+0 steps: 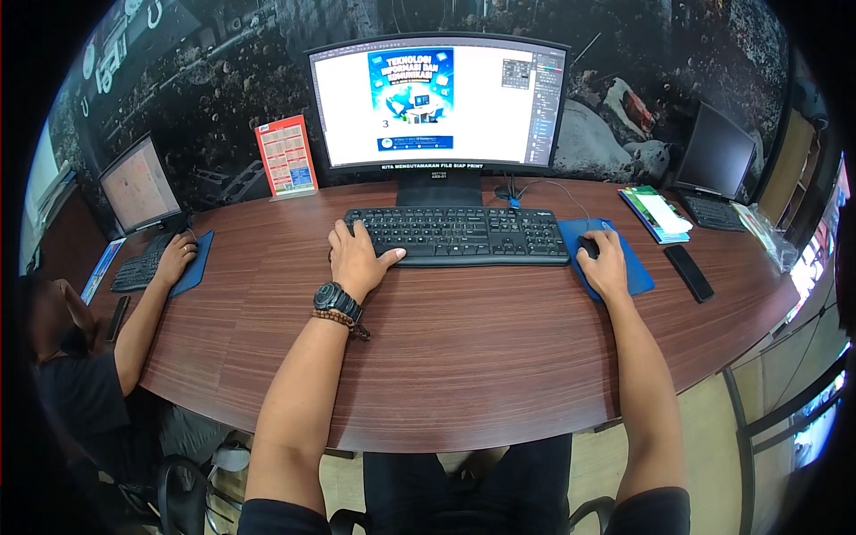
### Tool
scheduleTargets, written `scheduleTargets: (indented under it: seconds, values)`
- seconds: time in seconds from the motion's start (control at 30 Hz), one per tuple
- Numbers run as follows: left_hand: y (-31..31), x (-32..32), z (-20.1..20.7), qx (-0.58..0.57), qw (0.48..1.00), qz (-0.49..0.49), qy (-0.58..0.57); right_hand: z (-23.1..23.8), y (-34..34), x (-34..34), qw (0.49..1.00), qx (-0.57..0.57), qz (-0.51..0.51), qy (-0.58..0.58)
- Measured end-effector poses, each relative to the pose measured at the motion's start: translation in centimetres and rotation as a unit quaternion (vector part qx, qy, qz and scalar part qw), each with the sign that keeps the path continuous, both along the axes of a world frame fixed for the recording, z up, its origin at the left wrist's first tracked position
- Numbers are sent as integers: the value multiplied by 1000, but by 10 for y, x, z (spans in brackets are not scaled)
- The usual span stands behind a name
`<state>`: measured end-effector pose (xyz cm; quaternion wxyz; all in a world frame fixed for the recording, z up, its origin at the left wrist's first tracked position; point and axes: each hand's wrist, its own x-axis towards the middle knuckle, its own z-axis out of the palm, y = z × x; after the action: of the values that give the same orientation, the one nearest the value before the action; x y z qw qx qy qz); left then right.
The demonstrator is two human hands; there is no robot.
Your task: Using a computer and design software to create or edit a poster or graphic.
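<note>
My left hand (358, 266) rests on the left end of a black keyboard (450, 237). Its fingers are spread over the left-hand keys, and the thumb lies on the lower row. A black watch (337, 301) and a beaded bracelet are on that wrist. At the keyboard's right end, my right hand (608, 266) is curled over a dark computer mouse (588, 247), mostly covered by the fingers. The mouse sits on a blue mouse pad (637, 275). Behind the keyboard stands a wide curved monitor (499, 107), showing a blue poster design in an editing window.
A red-and-white desk calendar (285, 158) stands left of the monitor. Rightward on the brown desk (481, 348) lie a black phone (688, 273), booklets (655, 214) and another monitor (719, 152). At far left, a co-worker's hand (177, 259) rests near another keyboard.
</note>
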<state>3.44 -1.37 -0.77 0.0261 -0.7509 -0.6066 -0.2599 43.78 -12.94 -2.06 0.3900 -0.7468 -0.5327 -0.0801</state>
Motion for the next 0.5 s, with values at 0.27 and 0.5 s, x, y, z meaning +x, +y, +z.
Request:
scheduleTargets:
  seconds: [0.27,0.5]
  values:
    - [-2,0,4,-41,999,-4,-25,-1,1,1,1000,0,-1,-7]
    - [-2,1,4,-42,999,-6,-23,-5,3,6,1000,23,20,-9]
